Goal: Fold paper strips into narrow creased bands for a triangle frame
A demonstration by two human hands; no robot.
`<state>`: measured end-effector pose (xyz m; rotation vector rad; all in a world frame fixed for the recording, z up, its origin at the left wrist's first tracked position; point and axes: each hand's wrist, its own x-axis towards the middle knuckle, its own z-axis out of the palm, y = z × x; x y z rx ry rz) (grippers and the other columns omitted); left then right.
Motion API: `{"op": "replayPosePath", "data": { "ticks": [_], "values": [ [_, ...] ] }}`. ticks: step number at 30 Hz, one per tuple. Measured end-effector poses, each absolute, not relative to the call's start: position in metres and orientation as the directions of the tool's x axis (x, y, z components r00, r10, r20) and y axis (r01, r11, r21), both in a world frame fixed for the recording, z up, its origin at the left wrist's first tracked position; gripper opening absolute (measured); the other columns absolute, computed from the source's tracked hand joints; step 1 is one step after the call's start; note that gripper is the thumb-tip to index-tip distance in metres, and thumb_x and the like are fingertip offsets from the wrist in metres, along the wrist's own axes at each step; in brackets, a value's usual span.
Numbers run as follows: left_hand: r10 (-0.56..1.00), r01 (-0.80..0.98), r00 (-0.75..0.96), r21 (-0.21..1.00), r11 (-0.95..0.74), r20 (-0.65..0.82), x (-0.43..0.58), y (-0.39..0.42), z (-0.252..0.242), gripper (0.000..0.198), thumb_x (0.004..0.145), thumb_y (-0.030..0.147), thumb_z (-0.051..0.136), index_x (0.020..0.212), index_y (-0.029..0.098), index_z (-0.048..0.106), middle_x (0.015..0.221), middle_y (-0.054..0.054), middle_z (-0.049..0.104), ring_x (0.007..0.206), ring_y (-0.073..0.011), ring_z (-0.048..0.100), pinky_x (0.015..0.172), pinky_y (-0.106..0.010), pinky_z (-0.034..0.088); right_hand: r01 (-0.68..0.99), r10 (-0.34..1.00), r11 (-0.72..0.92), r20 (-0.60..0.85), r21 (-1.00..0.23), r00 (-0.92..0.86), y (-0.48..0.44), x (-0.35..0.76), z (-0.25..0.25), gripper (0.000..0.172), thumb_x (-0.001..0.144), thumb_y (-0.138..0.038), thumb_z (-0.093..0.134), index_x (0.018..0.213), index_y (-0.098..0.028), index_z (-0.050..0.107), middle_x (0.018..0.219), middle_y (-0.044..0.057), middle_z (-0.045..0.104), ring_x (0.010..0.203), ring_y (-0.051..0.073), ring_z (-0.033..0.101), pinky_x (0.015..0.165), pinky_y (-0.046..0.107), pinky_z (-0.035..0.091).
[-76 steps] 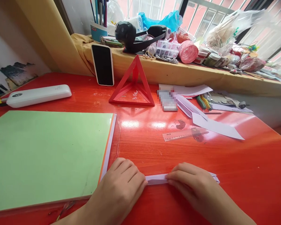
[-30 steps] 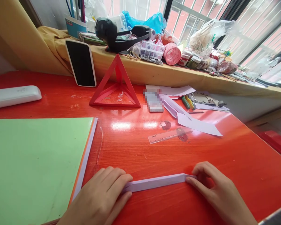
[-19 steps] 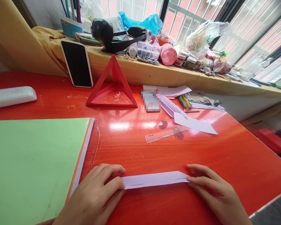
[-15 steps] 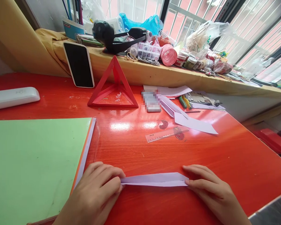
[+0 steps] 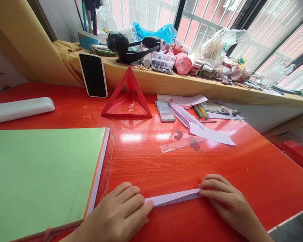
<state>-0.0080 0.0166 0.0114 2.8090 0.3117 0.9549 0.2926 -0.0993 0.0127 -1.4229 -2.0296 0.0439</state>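
Note:
A narrow folded strip of pale lilac paper (image 5: 174, 197) lies on the red table (image 5: 217, 168) near its front edge. My left hand (image 5: 121, 215) lies on the strip's left end, fingers curled and pressed down over it. My right hand (image 5: 223, 198) pinches the strip's right end against the table with its fingertips. Only the middle stretch of the strip shows between the two hands.
A stack of green and orange paper sheets (image 5: 40, 174) lies at the left. Farther back are a clear ruler (image 5: 181, 144), loose lilac paper pieces (image 5: 209, 134), a red paper pyramid (image 5: 127, 95), a phone (image 5: 93, 75), a white case (image 5: 20, 109) and a cluttered window ledge (image 5: 192, 64).
The strip, opened flat half a second ago, is now folded narrow again. My left hand has slid over its left end. The view shifted slightly.

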Motion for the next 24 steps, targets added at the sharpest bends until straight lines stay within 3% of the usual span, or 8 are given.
{"op": "replayPosePath", "data": {
  "ticks": [5,7,10,13,16,19,24],
  "values": [
    [0.248,0.201,0.814,0.145,-0.969,0.526,-0.009,0.008,0.010,0.041,0.101,0.003,0.028,0.095,0.015,0.067,0.075,-0.003,0.063,0.070,-0.0185,0.057,0.073,-0.031,0.048,0.893,0.878,0.321,0.453,-0.316,-0.155,-0.110,0.282,0.014,0.032,0.084,-0.002,0.044,0.094,-0.026,0.064,0.102,0.003,0.076,0.099,0.018,0.071,0.082,0.026,0.061],
    [0.259,0.255,0.818,0.080,-0.964,0.513,-0.007,0.001,0.006,0.042,0.101,0.003,0.029,0.092,0.015,0.069,0.080,-0.004,0.067,0.075,-0.0195,0.060,0.077,-0.032,0.048,0.929,0.876,0.303,0.445,-0.213,-0.184,-0.115,0.270,0.014,0.039,0.081,-0.002,0.043,0.108,-0.024,0.062,0.117,0.004,0.073,0.112,0.019,0.068,0.096,0.034,0.057],
    [0.223,0.307,0.811,-0.070,-0.949,0.540,0.002,-0.013,-0.006,0.045,0.103,0.010,0.028,0.093,0.014,0.072,0.097,-0.006,0.073,0.095,-0.0216,0.062,0.092,-0.032,0.044,0.946,0.898,0.314,0.352,-0.088,-0.265,-0.118,0.242,0.010,0.065,0.077,0.001,0.039,0.138,-0.018,0.047,0.132,0.004,0.066,0.121,0.020,0.063,0.108,0.043,0.048],
    [0.236,0.358,0.834,-0.163,-0.920,0.498,0.012,-0.028,-0.018,0.043,0.105,0.026,0.033,0.106,0.010,0.072,0.114,-0.010,0.071,0.112,-0.0233,0.059,0.105,-0.034,0.038,0.926,0.875,0.373,0.311,0.054,-0.370,-0.113,0.214,-0.003,0.084,0.077,0.002,0.036,0.157,-0.008,0.013,0.133,0.005,0.064,0.117,0.022,0.066,0.095,0.040,0.058],
    [0.241,0.367,0.866,-0.230,-0.901,0.438,0.015,-0.038,-0.031,0.039,0.101,0.028,0.040,0.125,0.012,0.065,0.129,-0.008,0.064,0.124,-0.0216,0.054,0.112,-0.033,0.031,0.913,0.851,0.382,0.331,0.141,-0.407,-0.110,0.203,-0.016,0.078,0.089,-0.009,0.041,0.156,-0.003,0.003,0.133,0.010,0.062,0.116,0.028,0.066,0.085,0.037,0.062],
    [0.258,0.389,0.862,-0.243,-0.889,0.437,0.013,-0.042,-0.043,0.043,0.097,0.032,0.046,0.133,0.012,0.059,0.140,-0.010,0.056,0.137,-0.0248,0.041,0.118,-0.037,0.023,0.924,0.882,0.376,0.277,0.074,-0.381,-0.116,0.211,-0.018,0.074,0.097,-0.026,0.049,0.157,-0.009,0.009,0.143,0.012,0.051,0.124,0.027,0.059,0.094,0.034,0.059],
    [0.268,0.413,0.848,-0.252,-0.875,0.458,0.009,-0.042,-0.053,0.049,0.093,0.039,0.052,0.135,0.014,0.058,0.149,-0.012,0.047,0.147,-0.0301,0.024,0.122,-0.044,0.011,0.964,0.976,0.209,0.101,-0.163,-0.195,-0.127,0.232,0.001,0.056,0.101,-0.024,0.046,0.154,-0.024,0.028,0.152,0.003,0.038,0.135,0.023,0.048,0.107,0.032,0.048]
  ]
}}
